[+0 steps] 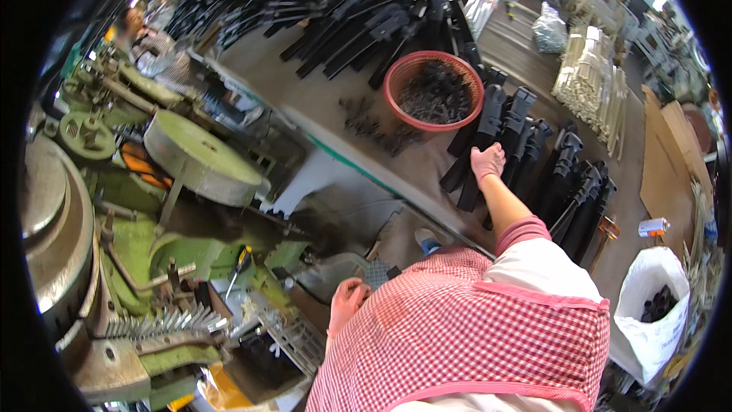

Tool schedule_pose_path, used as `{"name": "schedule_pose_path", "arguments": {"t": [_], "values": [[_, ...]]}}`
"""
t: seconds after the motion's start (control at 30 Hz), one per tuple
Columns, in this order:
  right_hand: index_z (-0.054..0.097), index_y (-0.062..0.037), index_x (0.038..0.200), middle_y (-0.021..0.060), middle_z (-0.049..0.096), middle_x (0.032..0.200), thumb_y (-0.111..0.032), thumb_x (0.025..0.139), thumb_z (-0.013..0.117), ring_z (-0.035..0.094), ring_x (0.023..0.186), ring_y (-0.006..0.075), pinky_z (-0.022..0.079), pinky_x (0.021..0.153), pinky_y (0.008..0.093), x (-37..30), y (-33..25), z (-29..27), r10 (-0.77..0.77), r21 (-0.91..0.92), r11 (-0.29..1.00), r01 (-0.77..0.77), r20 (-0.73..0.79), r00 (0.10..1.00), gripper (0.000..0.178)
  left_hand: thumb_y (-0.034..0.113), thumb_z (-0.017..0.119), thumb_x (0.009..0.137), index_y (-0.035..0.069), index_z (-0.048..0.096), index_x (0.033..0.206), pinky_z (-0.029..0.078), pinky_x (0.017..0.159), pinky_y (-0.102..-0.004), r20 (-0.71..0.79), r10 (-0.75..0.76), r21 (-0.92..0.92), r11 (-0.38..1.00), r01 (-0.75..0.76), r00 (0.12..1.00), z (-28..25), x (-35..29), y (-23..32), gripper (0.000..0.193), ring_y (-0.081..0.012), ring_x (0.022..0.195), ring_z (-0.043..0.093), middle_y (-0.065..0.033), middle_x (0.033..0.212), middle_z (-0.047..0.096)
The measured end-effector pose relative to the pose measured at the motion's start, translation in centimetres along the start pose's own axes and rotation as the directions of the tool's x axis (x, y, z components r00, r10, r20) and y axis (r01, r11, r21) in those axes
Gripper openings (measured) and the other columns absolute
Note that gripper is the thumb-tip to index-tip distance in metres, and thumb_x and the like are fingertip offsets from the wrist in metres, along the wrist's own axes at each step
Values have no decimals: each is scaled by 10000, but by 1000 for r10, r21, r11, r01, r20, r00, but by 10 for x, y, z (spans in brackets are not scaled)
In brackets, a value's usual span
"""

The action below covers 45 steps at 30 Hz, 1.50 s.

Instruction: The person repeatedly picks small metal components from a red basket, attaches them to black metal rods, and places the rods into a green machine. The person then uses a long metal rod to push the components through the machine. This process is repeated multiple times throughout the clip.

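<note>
My right hand reaches out over the table. Its fingers are bent around one of the long black tubes, which lies in a row with others. Several of these tubes carry black moulded end fittings. Just beyond that hand sits a round red plastic basket holding many small dark parts. More small dark parts are scattered on the table left of the basket. Close to my waist, my left hand has its fingers curled in, and nothing shows in it.
Green machinery with a large round wheel stands at left, a screwdriver on it. Piles of black tubes cover the table's far side. Pale strip bundles, a spray can and a white sack are at right. Another person is far left.
</note>
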State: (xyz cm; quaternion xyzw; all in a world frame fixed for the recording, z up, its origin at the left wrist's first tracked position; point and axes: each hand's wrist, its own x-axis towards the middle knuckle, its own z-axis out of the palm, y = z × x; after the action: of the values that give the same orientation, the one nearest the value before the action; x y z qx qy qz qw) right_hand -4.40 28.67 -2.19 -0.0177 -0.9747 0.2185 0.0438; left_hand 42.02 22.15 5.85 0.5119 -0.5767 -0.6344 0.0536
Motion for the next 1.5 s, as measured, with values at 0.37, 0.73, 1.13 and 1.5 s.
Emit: {"name": "schedule_pose_path", "arguments": {"t": [0.37, 0.73, 1.13, 1.5], "values": [[572, -28, 1111, 53, 637, 986, -164, 762, 789, 612, 845, 166, 508, 786, 315, -51, 3, -19, -188, 905, 365, -219, 302, 934, 432, 165, 689, 891, -2, 559, 1140, 486, 760, -247, 275, 415, 93, 886, -454, 867, 39, 64, 79, 327, -83, 836, 561, -48, 945, 610], [652, -60, 1048, 146, 713, 938, -331, 868, 675, 694, 926, 277, 531, 819, 372, -80, -92, 32, -778, 605, 628, 490, 465, 423, 326, 27, 733, 819, 71, 510, 1071, 531, 521, -314, -269, 159, -499, 820, -279, 950, 16, 154, 126, 339, -147, 594, 586, -34, 813, 601], [648, -49, 1103, 169, 709, 982, -341, 875, 631, 683, 945, 311, 526, 843, 426, -94, -83, 87, -801, 291, 522, 802, 489, 345, 371, 215, 764, 751, 8, 355, 1333, 549, 777, -389, -524, 308, 221, 950, -222, 794, -1, 63, 67, 741, -304, 872, 669, -173, 1031, 634], [606, 8, 1168, 0, 600, 894, -171, 930, 679, 534, 711, 67, 466, 637, 226, -236, -135, -102, -826, 724, 564, -399, 490, -278, 307, 208, 748, 751, 64, 302, 1444, 540, 725, -469, -481, 580, 512, 795, -326, 658, -25, -34, 59, 836, -439, 850, 668, -263, 947, 664]]}}
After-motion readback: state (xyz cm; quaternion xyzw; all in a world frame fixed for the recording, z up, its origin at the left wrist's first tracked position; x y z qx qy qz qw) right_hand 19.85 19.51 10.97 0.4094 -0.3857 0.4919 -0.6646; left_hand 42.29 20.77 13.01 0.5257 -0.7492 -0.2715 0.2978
